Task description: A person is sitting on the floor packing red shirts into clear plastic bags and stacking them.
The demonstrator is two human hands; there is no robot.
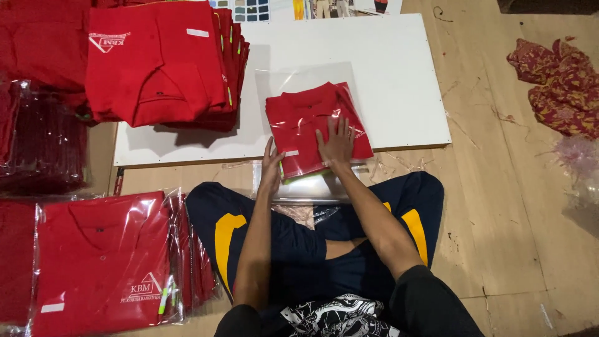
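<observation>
Red folded shirt lay partly inside its clear plastic bag on the white board, at the near edge, and we had our right hand pressed flat and open on top of it. Our left hand gripped the bag's near left edge, fingers curled around the film. A stack of unbagged red shirts sat at the board's far left, bagged ones on the floor by our left knee. We judged the risk plain: slippery film could bunch or tear, or the fold could shift if that flat palm slid
</observation>
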